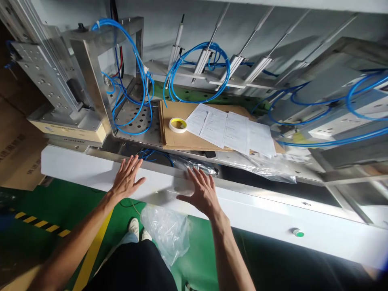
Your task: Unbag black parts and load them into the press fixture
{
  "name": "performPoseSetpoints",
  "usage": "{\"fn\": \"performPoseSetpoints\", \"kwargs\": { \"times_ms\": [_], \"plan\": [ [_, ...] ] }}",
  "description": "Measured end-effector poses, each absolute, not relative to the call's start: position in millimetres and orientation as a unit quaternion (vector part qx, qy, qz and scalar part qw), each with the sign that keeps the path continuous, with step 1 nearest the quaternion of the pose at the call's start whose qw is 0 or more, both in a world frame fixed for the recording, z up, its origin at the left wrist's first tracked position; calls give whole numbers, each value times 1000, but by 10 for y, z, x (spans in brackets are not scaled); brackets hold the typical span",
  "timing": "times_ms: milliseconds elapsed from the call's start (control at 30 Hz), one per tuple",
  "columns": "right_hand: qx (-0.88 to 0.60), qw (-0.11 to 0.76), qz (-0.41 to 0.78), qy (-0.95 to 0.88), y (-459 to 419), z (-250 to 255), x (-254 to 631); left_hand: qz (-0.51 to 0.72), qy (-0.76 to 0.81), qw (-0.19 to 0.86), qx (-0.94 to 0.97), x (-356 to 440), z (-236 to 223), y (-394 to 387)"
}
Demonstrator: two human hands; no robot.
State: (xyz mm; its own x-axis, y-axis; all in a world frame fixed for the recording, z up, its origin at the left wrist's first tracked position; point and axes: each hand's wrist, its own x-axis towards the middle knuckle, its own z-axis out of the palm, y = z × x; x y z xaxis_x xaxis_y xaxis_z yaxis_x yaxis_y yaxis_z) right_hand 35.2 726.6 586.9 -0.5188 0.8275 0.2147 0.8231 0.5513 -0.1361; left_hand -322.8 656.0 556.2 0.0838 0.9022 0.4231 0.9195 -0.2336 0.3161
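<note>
Panel [79, 163] of white-painted sheet metal, under open left hand [127, 178] and right hand [200, 192]

Laid flat against the smooth painted face, both palms down, fingers spread wide, nothing gripped in either. Upper fingers of the right hand almost touching crumpled clear plastic film [194, 165], bunched along the stainless steel lip [260, 190] at the panel's far edge. Left fingertips near that same lip, with thin blue tubing [151, 155] just beyond, down in a dark gap.

Farther up, around the centre of the frame, a corrugated cardboard sheet [176, 137] bearing a masking tape roll [177, 125] with a yellow core and overlapping printed paper sheets [230, 129]. Left of the cardboard, a perforated steel plate [136, 121] beneath loops of blue pneumatic tubing [212, 43]. Along the upper right, slim aluminium cylinders [203, 60] set at a slant.

Below the panel, a limp clear plastic bag [165, 234] sagging between the forearms, above a glossy green floor [45, 202]. Low on the right, a small green push button [298, 233], well apart from the right hand.
</note>
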Motion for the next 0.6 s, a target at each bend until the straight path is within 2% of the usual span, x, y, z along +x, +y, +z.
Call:
{"fn": "performPoseSetpoints", "kwargs": {
  "times_ms": [100, 200, 267, 333, 400, 600],
  "plan": [
    [-490, 170, -3, -855, 7069, 5943, 362, -389, -605, 21, -695, -3362, 5532, 6377],
    [-496, 273, -37, -823, 6733, 5950, 346, -508, -639, 59, -575, -3461, 5305, 6024],
    [-495, 353, -57, -792, 6431, 5880, 306, -537, -696, 67, -472, -3468, 5063, 5716],
    [-497, 412, -57, -761, 6095, 5755, 258, -527, -749, 58, -397, -3424, 4803, 5381],
    [-514, 435, -21, -739, 5764, 5594, 224, -498, -786, 37, -364, -3339, 4574, 5050],
    [-531, 408, 129, -731, 5064, 5090, 412, -400, -848, -56, -343, -2915, 4147, 4190]
  ]
}}
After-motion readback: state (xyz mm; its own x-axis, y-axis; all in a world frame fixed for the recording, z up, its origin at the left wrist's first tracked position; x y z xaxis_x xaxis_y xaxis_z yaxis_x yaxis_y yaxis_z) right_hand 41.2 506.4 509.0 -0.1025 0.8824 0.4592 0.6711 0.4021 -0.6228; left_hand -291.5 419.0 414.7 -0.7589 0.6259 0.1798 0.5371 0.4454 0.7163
